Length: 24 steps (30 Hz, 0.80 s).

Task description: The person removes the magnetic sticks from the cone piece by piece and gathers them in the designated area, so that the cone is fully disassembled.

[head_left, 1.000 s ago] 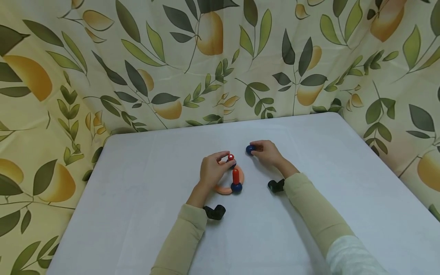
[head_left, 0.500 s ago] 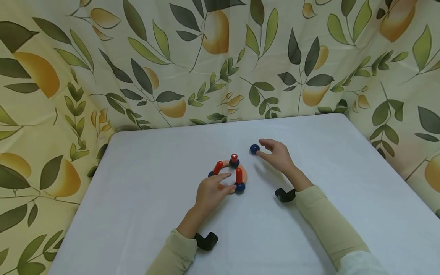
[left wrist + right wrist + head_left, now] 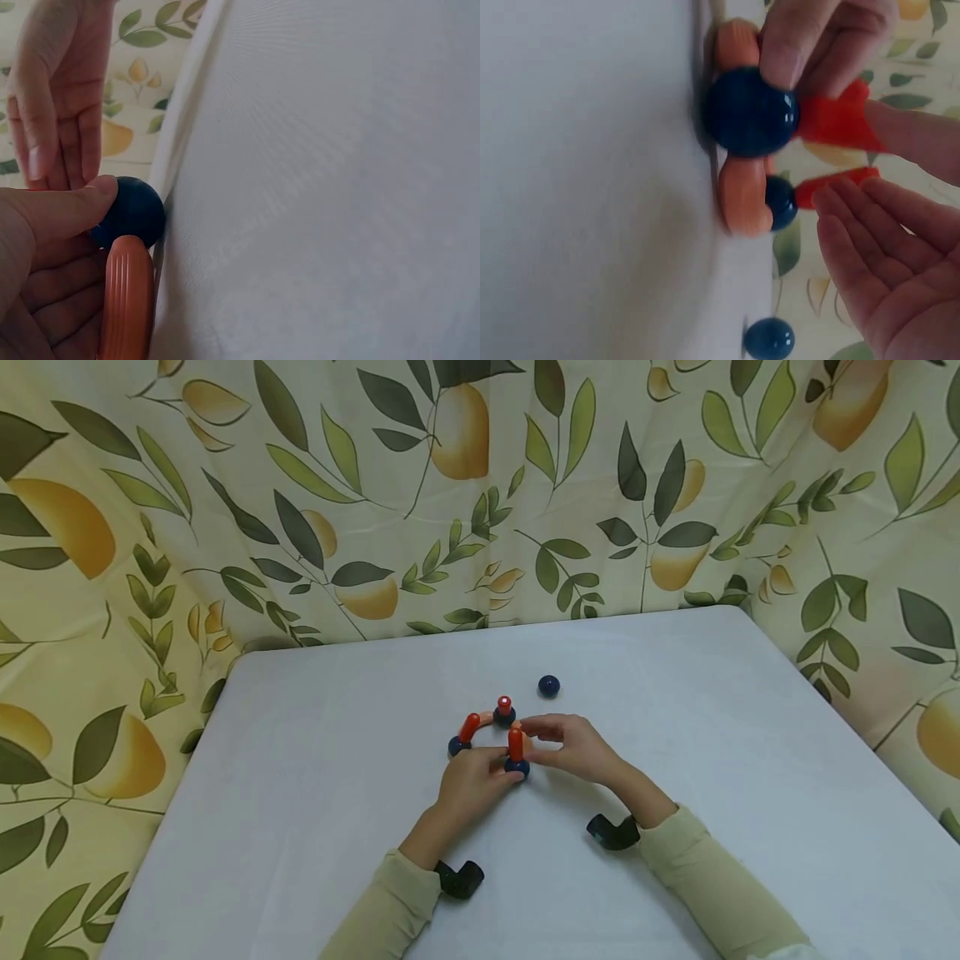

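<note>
A ring of orange curved pieces and blue balls lies on the table, with red rods standing up from the balls. My left hand pinches the front blue ball, its thumb laid on the ball beside a ribbed orange piece. Above that ball rises the front red rod. My right hand is beside this rod, fingers extended and thumb at the rod in the right wrist view. Farther round are a leaning red rod on the left ball and an upright one at the back.
A loose blue ball lies on the white table behind the ring to the right. Black wrist cameras hang under both wrists. A curtain printed with fruit and leaves stands behind the table.
My right hand has let go of the loose blue ball and come nearer, to the front rod. My left hand has moved from the back rod to the front ball and now grips it.
</note>
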Available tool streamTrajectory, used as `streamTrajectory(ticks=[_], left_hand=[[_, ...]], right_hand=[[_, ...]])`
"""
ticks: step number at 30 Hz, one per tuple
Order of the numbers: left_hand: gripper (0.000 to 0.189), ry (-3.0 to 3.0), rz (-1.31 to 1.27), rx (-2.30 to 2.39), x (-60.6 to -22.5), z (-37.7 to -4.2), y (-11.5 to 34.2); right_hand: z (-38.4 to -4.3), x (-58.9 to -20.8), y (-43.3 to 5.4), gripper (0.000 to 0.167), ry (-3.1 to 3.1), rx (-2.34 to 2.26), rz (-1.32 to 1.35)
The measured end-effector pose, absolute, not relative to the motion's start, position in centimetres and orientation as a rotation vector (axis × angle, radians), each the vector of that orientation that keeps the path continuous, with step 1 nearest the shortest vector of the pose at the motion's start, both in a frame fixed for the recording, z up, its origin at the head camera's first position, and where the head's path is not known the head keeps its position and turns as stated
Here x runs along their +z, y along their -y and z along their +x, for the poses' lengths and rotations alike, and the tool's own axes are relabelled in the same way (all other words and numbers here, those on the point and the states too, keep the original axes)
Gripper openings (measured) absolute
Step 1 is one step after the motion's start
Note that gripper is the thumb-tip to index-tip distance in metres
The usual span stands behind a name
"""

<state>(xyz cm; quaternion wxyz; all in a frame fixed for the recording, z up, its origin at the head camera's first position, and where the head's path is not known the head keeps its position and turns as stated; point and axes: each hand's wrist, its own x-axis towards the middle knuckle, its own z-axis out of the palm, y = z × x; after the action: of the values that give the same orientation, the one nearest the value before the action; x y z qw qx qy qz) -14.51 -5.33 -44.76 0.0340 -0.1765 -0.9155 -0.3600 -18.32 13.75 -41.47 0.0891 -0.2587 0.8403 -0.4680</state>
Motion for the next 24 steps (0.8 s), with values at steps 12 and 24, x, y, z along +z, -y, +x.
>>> streamTrajectory(ticks=[12,24], left_hand=[[0.03,2.794,-0.549,-1.137,-44.9,-14.7,5.2],[0.031,2.837,-0.513,-1.109,-44.8,-15.0,5.3]], right_hand=[[-17.3,-42.0,-12.4,0.027,-2.542,-1.496,-0.719],[-17.3,-42.0,-12.2,0.03,-2.567,-1.462,-0.665]])
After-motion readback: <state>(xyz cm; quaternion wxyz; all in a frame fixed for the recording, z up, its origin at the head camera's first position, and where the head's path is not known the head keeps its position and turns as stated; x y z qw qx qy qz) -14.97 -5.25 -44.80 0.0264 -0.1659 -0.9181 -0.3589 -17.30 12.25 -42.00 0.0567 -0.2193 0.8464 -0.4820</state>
